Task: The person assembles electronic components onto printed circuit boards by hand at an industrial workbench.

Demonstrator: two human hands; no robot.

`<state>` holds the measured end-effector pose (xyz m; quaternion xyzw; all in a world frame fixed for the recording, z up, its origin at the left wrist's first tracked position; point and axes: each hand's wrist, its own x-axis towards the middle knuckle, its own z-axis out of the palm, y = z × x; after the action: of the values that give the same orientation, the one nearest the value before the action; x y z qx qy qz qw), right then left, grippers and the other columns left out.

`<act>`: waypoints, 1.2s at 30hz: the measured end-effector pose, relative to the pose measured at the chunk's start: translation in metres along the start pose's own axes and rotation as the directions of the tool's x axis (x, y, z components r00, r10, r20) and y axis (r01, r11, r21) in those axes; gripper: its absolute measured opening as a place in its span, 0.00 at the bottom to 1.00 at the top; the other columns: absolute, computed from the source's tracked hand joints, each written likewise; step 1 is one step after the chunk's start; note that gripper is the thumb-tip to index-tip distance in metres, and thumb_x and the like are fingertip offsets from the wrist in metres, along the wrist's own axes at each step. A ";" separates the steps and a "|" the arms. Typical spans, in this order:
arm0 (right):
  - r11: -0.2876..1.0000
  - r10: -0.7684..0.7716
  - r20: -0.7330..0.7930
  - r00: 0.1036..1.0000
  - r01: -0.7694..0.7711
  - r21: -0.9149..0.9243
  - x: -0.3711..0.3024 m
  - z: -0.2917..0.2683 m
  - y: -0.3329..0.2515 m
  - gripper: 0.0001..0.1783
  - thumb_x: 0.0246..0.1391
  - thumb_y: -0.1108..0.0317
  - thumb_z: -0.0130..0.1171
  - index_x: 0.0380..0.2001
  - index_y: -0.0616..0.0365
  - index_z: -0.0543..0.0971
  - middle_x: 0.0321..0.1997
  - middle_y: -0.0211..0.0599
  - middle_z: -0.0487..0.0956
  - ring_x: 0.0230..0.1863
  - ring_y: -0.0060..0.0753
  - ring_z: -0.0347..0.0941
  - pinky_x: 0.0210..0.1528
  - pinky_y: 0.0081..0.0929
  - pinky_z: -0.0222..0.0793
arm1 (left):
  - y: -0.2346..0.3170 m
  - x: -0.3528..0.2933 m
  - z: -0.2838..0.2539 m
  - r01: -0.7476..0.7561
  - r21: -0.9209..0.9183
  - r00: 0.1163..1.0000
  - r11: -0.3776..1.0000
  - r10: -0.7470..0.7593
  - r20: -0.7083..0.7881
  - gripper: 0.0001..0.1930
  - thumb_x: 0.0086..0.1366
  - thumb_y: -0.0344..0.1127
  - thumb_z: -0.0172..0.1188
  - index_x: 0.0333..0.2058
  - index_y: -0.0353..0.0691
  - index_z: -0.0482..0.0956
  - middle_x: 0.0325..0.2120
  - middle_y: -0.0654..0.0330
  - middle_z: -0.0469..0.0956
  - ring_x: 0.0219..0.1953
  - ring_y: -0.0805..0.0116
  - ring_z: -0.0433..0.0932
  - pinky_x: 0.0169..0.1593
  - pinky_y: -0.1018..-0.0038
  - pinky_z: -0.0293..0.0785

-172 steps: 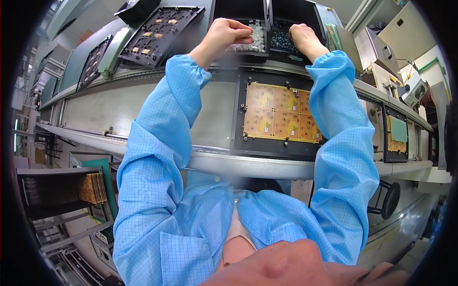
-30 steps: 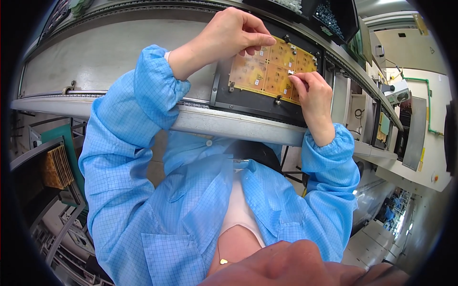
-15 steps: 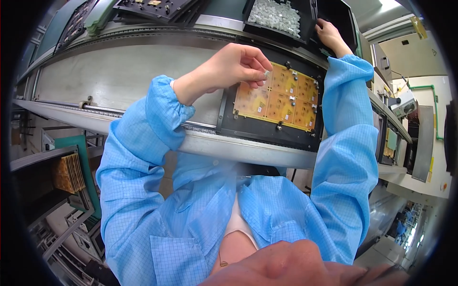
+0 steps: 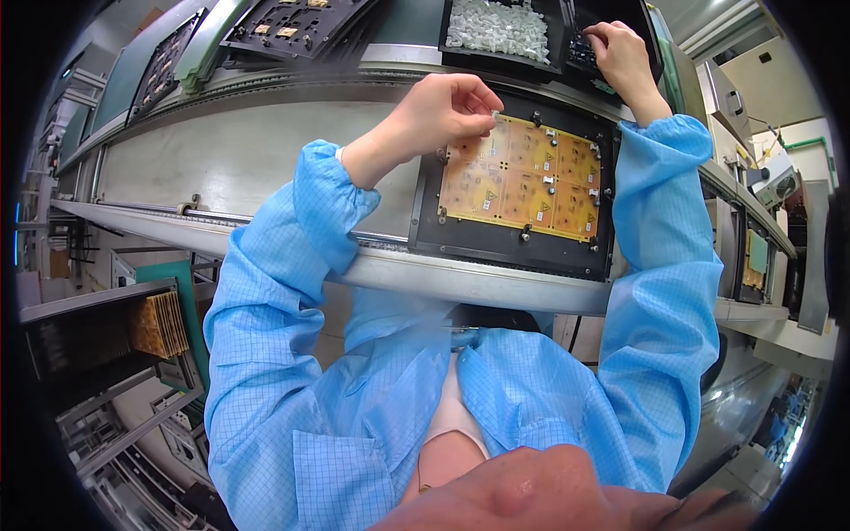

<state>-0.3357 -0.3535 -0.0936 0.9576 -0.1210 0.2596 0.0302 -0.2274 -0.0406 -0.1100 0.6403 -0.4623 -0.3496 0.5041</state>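
Observation:
My left hand (image 4: pixel 447 111) is closed in a pinch on a small white plastic connector (image 4: pixel 496 114), just above the upper left corner of a yellow-brown circuit board panel (image 4: pixel 505 181). The panel lies in a black carrier frame (image 4: pixel 425 232) held by dark knobs round its edge. Several small white and dark parts stand on the right part of the panel. My right hand (image 4: pixel 627 64) is over a black bin (image 4: pixel 653 55) of small dark parts at the back right. Its fingers are drawn together, and what they grip, if anything, is too small to make out.
Beside that bin, a black tray holds a heap of white connectors (image 4: pixel 496 31). Metal rails (image 4: pixel 496 283) run along the conveyor's near edge. More black carriers (image 4: pixel 297 26) lie at the back left. At the lower left, a rack holds upright boards (image 4: pixel 161 326).
My right hand has lifted out of the black bin to near its left side, and the dark parts inside now show. My left hand keeps its pinch on the white connector above the panel. The view has shifted slightly.

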 end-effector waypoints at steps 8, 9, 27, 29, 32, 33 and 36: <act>0.826 0.139 0.012 0.990 -0.122 0.551 -0.050 -0.047 -0.080 0.09 0.61 0.70 0.61 0.43 0.58 0.84 0.34 0.34 0.82 0.34 0.22 0.77 0.38 0.21 0.71 | -0.004 0.021 0.004 -0.204 0.618 0.962 0.759 0.272 -0.015 0.10 0.58 0.34 0.64 0.38 0.38 0.83 0.32 0.52 0.83 0.37 0.57 0.83 0.42 0.68 0.79; 0.756 0.162 0.047 0.986 -0.154 0.636 -0.060 -0.051 -0.089 0.09 0.61 0.71 0.61 0.43 0.59 0.84 0.33 0.32 0.82 0.34 0.19 0.76 0.38 0.19 0.70 | -0.006 0.026 0.006 -0.208 0.620 0.963 0.756 0.270 -0.006 0.10 0.58 0.34 0.64 0.38 0.38 0.83 0.32 0.52 0.83 0.37 0.57 0.83 0.42 0.68 0.79; 0.527 0.264 0.250 0.932 -0.356 0.772 -0.105 -0.046 -0.106 0.10 0.61 0.71 0.61 0.44 0.60 0.84 0.38 0.28 0.81 0.36 0.16 0.74 0.41 0.16 0.70 | -0.020 0.030 0.019 -0.227 0.837 0.940 0.497 0.337 0.054 0.08 0.58 0.39 0.60 0.31 0.47 0.87 0.31 0.60 0.81 0.39 0.56 0.79 0.43 0.63 0.76; 0.520 0.258 0.245 0.935 -0.348 0.780 -0.106 -0.044 -0.107 0.10 0.61 0.71 0.61 0.44 0.60 0.84 0.38 0.27 0.81 0.36 0.15 0.74 0.41 0.16 0.70 | -0.021 0.027 0.023 -0.184 0.851 0.945 0.492 0.327 0.015 0.08 0.59 0.39 0.60 0.31 0.47 0.86 0.32 0.61 0.81 0.40 0.57 0.79 0.43 0.63 0.77; 0.492 0.261 0.258 0.930 -0.358 0.794 -0.106 -0.044 -0.108 0.10 0.61 0.72 0.61 0.45 0.60 0.83 0.37 0.27 0.81 0.37 0.15 0.74 0.40 0.15 0.70 | -0.017 0.025 0.026 -0.127 0.811 0.958 0.571 0.282 -0.049 0.07 0.59 0.39 0.61 0.31 0.46 0.85 0.32 0.60 0.81 0.39 0.57 0.79 0.43 0.63 0.77; 0.439 0.270 0.307 0.913 -0.400 0.804 -0.106 -0.045 -0.108 0.10 0.62 0.72 0.60 0.45 0.61 0.83 0.38 0.27 0.81 0.37 0.15 0.75 0.41 0.15 0.71 | -0.020 0.026 0.025 -0.126 0.812 0.956 0.570 0.289 -0.055 0.07 0.59 0.39 0.61 0.31 0.46 0.85 0.32 0.60 0.81 0.39 0.57 0.79 0.43 0.63 0.77; 0.352 0.288 0.349 0.892 -0.438 0.827 -0.107 -0.041 -0.105 0.10 0.62 0.72 0.60 0.45 0.62 0.82 0.38 0.27 0.81 0.37 0.15 0.75 0.42 0.15 0.72 | -0.020 0.035 0.017 -0.256 0.806 0.883 0.533 0.468 -0.029 0.03 0.58 0.34 0.64 0.28 0.43 0.83 0.30 0.59 0.80 0.37 0.56 0.79 0.43 0.61 0.76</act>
<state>-0.4189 -0.2233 -0.1116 0.7919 -0.1774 0.2146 -0.5435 -0.2263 -0.0778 -0.1326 0.7206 -0.6255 0.0814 0.2876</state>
